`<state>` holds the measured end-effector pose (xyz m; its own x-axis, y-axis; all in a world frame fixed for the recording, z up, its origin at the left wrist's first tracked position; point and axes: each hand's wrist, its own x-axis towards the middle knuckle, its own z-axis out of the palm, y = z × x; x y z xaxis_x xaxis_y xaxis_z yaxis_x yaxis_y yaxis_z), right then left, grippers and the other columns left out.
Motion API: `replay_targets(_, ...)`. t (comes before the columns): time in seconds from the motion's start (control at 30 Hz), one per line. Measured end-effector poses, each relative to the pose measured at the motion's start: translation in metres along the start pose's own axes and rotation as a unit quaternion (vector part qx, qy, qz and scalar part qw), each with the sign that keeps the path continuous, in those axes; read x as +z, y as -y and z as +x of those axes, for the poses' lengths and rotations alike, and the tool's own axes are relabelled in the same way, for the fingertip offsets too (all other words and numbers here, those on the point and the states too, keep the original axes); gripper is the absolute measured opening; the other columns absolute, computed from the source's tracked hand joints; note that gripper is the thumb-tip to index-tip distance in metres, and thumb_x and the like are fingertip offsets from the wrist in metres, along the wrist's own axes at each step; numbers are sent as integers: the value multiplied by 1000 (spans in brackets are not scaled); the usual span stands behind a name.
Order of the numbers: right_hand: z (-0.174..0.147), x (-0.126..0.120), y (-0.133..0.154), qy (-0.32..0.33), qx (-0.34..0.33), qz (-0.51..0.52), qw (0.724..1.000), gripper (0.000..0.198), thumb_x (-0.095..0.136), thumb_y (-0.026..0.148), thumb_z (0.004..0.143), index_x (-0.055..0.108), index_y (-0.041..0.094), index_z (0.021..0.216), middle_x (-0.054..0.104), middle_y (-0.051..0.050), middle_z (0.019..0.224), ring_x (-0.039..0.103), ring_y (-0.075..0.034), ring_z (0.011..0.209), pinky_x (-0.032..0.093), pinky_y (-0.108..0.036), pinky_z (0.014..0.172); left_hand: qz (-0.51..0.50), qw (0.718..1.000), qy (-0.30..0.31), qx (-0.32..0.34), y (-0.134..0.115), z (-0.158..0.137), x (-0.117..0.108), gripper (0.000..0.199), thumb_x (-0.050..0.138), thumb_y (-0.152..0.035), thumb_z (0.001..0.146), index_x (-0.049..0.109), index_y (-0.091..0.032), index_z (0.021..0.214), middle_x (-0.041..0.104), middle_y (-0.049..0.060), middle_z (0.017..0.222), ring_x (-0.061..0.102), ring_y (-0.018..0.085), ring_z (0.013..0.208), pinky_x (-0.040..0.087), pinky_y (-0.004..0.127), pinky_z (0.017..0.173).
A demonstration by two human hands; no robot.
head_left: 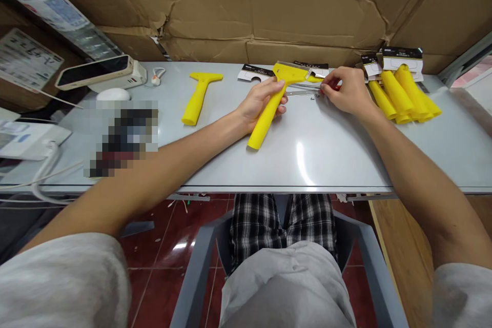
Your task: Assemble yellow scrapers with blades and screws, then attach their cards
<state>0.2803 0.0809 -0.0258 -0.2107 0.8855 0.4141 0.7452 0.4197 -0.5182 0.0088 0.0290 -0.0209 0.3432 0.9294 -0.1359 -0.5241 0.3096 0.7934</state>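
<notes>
My left hand [261, 103] is wrapped round the handle of a yellow scraper [269, 113], which is tilted with its wide head up and away from me. A thin, clear-looking strip runs along the head's top edge. My right hand [346, 89] is curled closed on the red handle of what look like scissors [302, 93]; their metal blades lie low over the table, pointing left towards the scraper. Part of the handles is hidden by my fingers. Another yellow scraper [198, 98] lies on the table left of my left hand.
Several yellow scrapers [403, 95] with black-and-white header cards [403, 59] lie right of my right hand. A loose card [255, 73] is behind my left hand. At left are a phone [96, 73], a white mouse [113, 95], cables and a plastic bottle [61, 13]. Cardboard [215, 10] backs the table.
</notes>
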Motion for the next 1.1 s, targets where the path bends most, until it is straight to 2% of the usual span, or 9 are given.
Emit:
replay_targets(0.27,-1,-1,3,11,-6,-10,1000,17,72,38,86,72,21,87,71,-12,94,65,-26,89,53,-57,106,63,996,-27,54,3,-3,7,41,82,-12,73,59,-23,105,69,-2,100,61,6,62,42,18,48)
replay_targets(0.47,-2,-3,7,19,0,-5,1000,20,75,42,87,72,23,86,72,-13,95,66,-29,94,53,-59,107,59,997,-42,41,3,-5,9,47,83,-11,71,60,-24,111,70,0,101,61,6,61,41,18,47)
replay_targets(0.57,-3,-2,14,-9,6,2,1000,23,77,46,88,71,23,86,73,-12,99,67,-31,100,52,-58,110,91,993,-46,63,7,-6,9,43,83,-12,74,61,-24,109,69,1,96,61,8,61,42,19,49)
replay_targets(0.7,-7,8,31,-18,31,123,992,33,81,56,88,71,24,89,73,-9,97,68,-27,100,59,-48,99,186,973,-46,133,14,-6,5,37,87,-19,78,61,-25,105,68,1,92,64,11,64,47,21,52)
replay_targets(0.87,-13,24,48,22,43,286,957,45,84,64,85,70,22,93,72,-6,96,66,-19,94,62,-38,90,281,942,-38,180,20,1,-3,33,86,-21,83,59,-24,101,70,3,98,65,12,62,52,25,52)
replay_targets(0.97,-15,27,52,40,70,325,942,47,88,64,82,70,21,94,72,-4,97,65,-17,91,63,-35,84,306,933,-38,187,21,4,-6,29,84,-22,86,58,-24,100,69,3,99,66,12,62,54,26,52)
replay_targets(1.1,-17,27,52,45,80,338,937,45,90,60,81,71,21,92,72,-4,96,64,-15,88,63,-32,81,307,933,-35,187,22,4,-7,29,84,-22,87,59,-24,101,71,4,102,65,12,62,53,25,50)
